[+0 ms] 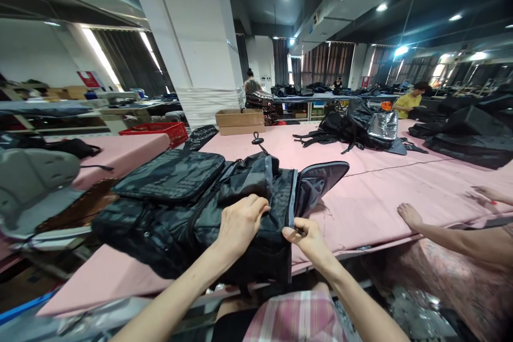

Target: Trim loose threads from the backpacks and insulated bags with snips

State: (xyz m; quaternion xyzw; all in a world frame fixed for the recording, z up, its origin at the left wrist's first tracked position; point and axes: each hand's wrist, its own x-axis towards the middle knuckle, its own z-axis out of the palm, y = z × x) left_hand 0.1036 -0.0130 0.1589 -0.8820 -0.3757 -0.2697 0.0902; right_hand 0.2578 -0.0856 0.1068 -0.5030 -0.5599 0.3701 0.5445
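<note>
A dark camouflage backpack [168,176] lies across the pink table in front of me, its zipped flap on the left and its opened end on the right. My left hand [242,222] is closed on the backpack's fabric near a gathered pocket [248,179] with a drawcord on top. At the zippered edge [294,192] of the open end, my right hand [308,238] pinches with thumb and finger; a small dark piece shows there, too small to name. Beyond that hand, a grey-lined flap [324,173] sticks out to the right.
On the pink table [360,197] lie more black bags [352,125], one with silver lining. A co-worker's hands [411,217] rest at the right. Behind stand a cardboard box [240,121], a white pillar [196,37] and a red crate [160,132]. A grey chair [36,187] is at left.
</note>
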